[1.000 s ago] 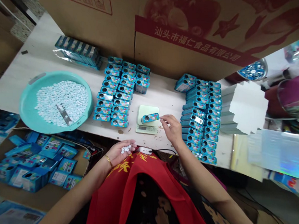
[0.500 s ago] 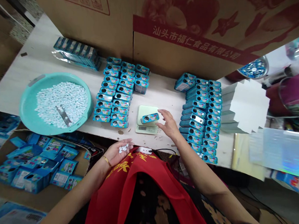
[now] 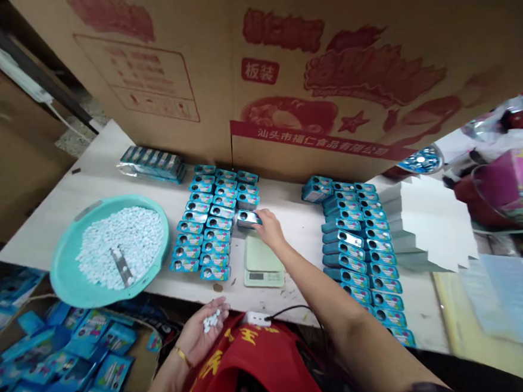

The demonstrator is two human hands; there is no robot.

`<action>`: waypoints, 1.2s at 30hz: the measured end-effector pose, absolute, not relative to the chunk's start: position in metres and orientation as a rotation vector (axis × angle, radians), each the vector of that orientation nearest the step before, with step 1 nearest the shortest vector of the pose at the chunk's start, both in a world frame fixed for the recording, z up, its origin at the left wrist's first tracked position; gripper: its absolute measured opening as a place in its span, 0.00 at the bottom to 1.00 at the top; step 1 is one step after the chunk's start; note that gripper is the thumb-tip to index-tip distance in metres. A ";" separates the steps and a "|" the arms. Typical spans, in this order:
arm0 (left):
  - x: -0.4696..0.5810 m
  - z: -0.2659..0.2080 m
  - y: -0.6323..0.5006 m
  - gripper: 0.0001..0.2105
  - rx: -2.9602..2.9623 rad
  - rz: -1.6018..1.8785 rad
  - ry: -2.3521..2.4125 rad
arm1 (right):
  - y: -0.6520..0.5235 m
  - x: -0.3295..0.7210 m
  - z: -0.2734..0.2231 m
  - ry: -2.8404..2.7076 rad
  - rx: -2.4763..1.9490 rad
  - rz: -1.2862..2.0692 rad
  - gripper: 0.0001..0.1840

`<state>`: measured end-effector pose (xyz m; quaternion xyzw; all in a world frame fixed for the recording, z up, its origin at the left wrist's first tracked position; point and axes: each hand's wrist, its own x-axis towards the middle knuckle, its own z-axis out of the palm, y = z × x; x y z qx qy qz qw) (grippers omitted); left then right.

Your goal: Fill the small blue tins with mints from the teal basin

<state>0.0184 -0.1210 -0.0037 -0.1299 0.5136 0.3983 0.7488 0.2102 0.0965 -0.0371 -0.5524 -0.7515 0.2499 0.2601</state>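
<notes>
Turquoise basin: white tablets, metal tool. Right hand clamped on tin, just beyond scale; left hand apart, palm-up, more tablets on it.

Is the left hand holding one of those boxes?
No, the left hand is palm up with white bits on it, and the right hand holds a box.

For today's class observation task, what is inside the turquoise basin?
The turquoise basin holds pale tablets and a metallic-looking tool; its floor beneath them is covered.
</notes>
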 end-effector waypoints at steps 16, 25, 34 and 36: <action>0.038 0.001 -0.115 0.20 -0.343 0.822 1.269 | 0.191 0.389 -0.022 -1.948 -2.225 -0.040 0.21; 0.072 0.005 -0.146 0.19 -0.418 0.948 1.299 | 0.206 0.385 -0.030 -2.247 -2.132 -0.005 0.15; 0.088 0.003 -0.167 0.13 -0.429 1.077 1.195 | 0.130 0.365 0.019 -2.823 -1.549 -0.159 0.14; 0.085 0.002 -0.164 0.12 -0.420 1.063 1.175 | 0.090 0.339 0.028 -2.941 -1.297 -0.094 0.12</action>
